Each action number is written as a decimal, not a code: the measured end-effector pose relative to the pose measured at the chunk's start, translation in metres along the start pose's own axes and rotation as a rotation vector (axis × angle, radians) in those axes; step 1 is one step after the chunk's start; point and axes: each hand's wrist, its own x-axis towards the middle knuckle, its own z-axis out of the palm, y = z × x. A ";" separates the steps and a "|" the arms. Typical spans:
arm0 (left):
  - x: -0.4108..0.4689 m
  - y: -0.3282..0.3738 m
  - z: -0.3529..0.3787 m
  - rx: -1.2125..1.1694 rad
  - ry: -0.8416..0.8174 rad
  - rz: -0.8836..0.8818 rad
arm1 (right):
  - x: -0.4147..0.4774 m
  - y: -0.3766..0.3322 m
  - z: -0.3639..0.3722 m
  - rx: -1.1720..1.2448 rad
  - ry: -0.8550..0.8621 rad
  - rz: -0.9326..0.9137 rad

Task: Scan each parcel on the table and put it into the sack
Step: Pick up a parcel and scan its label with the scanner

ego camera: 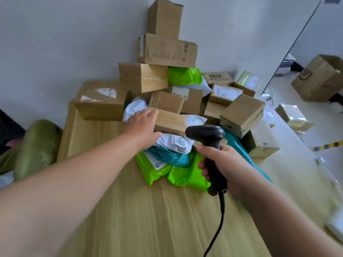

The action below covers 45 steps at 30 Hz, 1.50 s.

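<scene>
A heap of parcels covers the far end of the wooden table [130, 210]: brown cardboard boxes stacked against the wall, with white, teal and bright green mailer bags [187, 175] in front. My left hand [143, 125] reaches into the heap and grips the left end of a flat brown box [170, 122], thumb under it and fingers on top. My right hand [220, 162] holds a black handheld barcode scanner [209, 138] by its handle, head pointing toward the box. Its cable [219, 219] trails down toward me. A green sack [37, 145] sits left of the table.
A tall stack of boxes [165, 47] leans on the white wall behind the heap. More boxes [319, 76] lie on the floor at right, past a glass partition. Bare tabletop lies between me and the parcels. A white object [334, 225] sits at the right edge.
</scene>
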 end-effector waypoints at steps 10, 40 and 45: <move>0.093 0.017 0.013 0.282 -0.344 0.016 | 0.032 0.008 -0.039 0.083 0.004 0.022; -0.072 0.016 -0.027 -1.779 -0.471 -0.551 | 0.011 -0.005 0.031 0.127 0.126 -0.192; -0.093 0.018 -0.029 -1.612 -0.490 -0.562 | -0.003 -0.008 0.042 0.054 0.116 -0.224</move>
